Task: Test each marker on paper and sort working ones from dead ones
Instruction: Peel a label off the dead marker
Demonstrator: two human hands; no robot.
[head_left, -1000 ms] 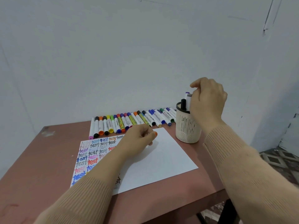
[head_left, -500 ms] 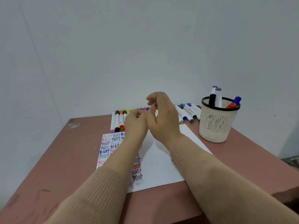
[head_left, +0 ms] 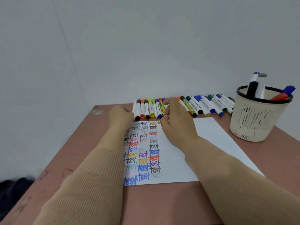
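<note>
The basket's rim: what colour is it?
Black; the rim shows best in the head view.

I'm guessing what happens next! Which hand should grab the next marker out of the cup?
Right, most likely. The cup stands far right, on the side of the right hand. The left hand is at the left end of the marker row and would have to cross over.

Free room over bare R half of paper (head_left: pixel 211 143); marker row (head_left: pixel 203 104) behind, basket (head_left: pixel 253 122) to R.
</note>
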